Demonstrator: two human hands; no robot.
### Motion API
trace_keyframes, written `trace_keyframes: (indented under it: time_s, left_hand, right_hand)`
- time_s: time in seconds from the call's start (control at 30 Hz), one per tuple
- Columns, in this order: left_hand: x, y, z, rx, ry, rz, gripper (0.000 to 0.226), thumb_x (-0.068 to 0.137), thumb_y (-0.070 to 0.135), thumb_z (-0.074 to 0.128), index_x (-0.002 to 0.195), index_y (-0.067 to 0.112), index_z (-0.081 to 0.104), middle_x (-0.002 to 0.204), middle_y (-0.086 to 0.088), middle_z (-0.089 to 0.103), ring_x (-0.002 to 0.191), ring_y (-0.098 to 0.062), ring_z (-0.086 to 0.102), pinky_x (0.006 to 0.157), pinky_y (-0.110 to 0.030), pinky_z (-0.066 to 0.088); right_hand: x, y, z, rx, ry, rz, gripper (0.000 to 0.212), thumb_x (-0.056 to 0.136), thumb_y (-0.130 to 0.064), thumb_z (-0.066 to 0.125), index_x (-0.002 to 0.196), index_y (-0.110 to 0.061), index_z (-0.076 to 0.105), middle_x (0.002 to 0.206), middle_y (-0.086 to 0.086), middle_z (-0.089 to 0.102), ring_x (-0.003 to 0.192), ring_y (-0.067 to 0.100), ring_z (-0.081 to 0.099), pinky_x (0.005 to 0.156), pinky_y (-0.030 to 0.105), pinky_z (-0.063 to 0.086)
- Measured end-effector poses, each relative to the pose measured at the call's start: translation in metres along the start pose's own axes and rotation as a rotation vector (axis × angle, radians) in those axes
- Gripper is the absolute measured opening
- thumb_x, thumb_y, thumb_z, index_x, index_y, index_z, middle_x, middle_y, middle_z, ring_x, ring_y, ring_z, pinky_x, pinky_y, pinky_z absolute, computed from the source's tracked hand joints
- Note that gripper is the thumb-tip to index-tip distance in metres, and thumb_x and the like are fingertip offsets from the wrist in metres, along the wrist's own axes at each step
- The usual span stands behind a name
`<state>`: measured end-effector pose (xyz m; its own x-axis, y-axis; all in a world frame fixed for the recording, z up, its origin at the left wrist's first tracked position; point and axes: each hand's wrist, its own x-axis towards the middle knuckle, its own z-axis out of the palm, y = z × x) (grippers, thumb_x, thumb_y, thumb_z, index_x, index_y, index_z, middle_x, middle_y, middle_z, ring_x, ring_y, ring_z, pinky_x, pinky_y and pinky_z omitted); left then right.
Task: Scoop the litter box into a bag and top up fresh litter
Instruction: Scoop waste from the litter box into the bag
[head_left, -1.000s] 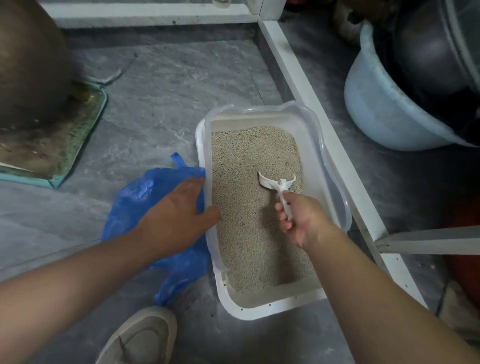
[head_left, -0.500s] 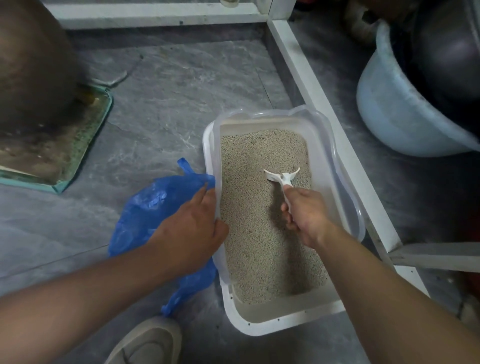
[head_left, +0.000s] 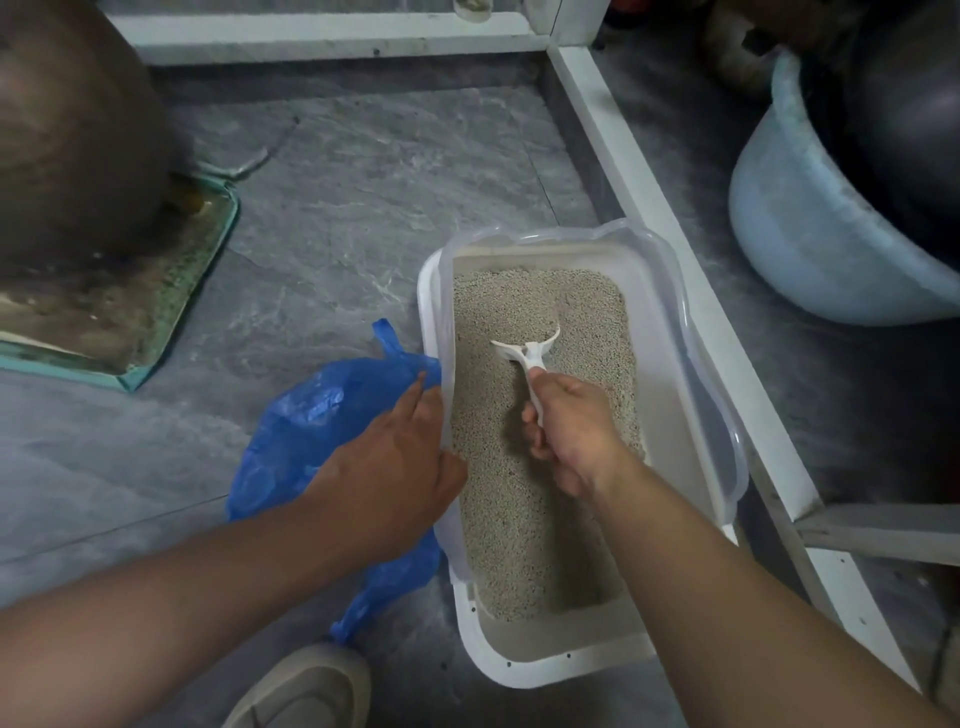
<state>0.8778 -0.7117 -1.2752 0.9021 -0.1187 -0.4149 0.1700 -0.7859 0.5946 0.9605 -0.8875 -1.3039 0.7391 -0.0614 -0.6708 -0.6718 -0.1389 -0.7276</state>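
Fingers, left: I am seeing my left hand (head_left: 392, 462) lying with straight fingers (head_left: 415, 392) along the outside of the litter box (head_left: 691, 415) left wall, thumb hooking over its rim, steadying it
Bag: I am keeping the blue bag (head_left: 306, 426) crumpled on the floor just beside that left wall, partly lying under my left hand; its mouth is not showing open from here
Litter: I am looking at tan granules (head_left: 519, 519) filling the box almost end to end, thinning toward the near end
Fingers, right: my right hand (head_left: 574, 431) is curling tight round the white scoop (head_left: 527, 353) handle, the scoop's head digging into the litter at mid-box
Doing it well, my guess: I am wanting to push the scoop shallow and level, lifting slowly so loose grains are sifting back, while the left hand is holding the box from sliding
Edges: I am minding the clear raised rim (head_left: 727, 441) on the right and the white frame rail (head_left: 623, 171) running close beside it; the pale basin (head_left: 810, 234) is sitting well beyond
Open room: I am judging the leftward path over the low left wall toward the bag as the freest way to carry a load
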Motion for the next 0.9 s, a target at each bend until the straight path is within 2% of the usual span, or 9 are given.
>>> trace_keyframes:
  time_s: [0.13,0.3,0.57,0.77,0.9]
  left_hand:
    - [0.002,-0.003,0.002,-0.001,0.012,0.003,0.062,0.093,0.035,0.039,0.15,0.015,0.025,0.162,-0.003,0.022,0.137,-0.022,0.042,0.105,-0.045,0.045]
    - [0.001,-0.005,0.001,-0.005,0.026,0.013,0.062,0.091,0.038,0.038,0.148,0.018,0.026,0.162,-0.003,0.02,0.139,-0.023,0.04,0.105,-0.046,0.045]
    - [0.001,-0.007,0.005,0.04,0.039,0.015,0.072,0.096,0.037,0.04,0.157,0.015,0.01,0.167,-0.004,0.005,0.15,-0.021,0.022,0.115,-0.042,0.034]
    - [0.002,-0.011,0.006,0.044,0.046,0.015,0.079,0.086,0.052,0.029,0.155,0.014,0.017,0.164,-0.006,0.016,0.145,-0.024,0.033,0.11,-0.048,0.039]
    - [0.003,-0.011,0.008,0.034,0.062,0.008,0.083,0.081,0.054,0.025,0.153,0.013,0.021,0.163,-0.009,0.019,0.147,-0.026,0.029,0.113,-0.05,0.036]
  right_hand:
    - [0.0,0.002,0.0,0.084,-0.022,0.026,0.023,0.103,-0.028,0.053,0.101,-0.008,0.064,0.06,0.002,0.053,0.044,0.013,0.04,0.037,0.024,0.028]
    - [-0.012,0.006,-0.004,0.154,-0.064,-0.025,0.025,0.103,-0.027,0.052,0.112,-0.006,0.061,0.06,0.001,0.053,0.045,0.012,0.039,0.036,0.023,0.029]
    - [-0.048,0.037,-0.016,0.217,-0.051,-0.064,0.02,0.102,-0.029,0.054,0.1,-0.011,0.062,0.063,0.003,0.053,0.044,0.013,0.039,0.04,0.022,0.025]
    - [-0.075,0.056,-0.033,0.298,0.006,-0.079,0.018,0.101,-0.028,0.055,0.092,-0.014,0.061,0.062,0.005,0.052,0.041,0.013,0.036,0.04,0.019,0.022]
    - [-0.088,0.06,-0.041,0.308,0.045,-0.093,0.018,0.101,-0.027,0.056,0.089,-0.015,0.062,0.061,0.006,0.052,0.04,0.013,0.036,0.04,0.017,0.022]
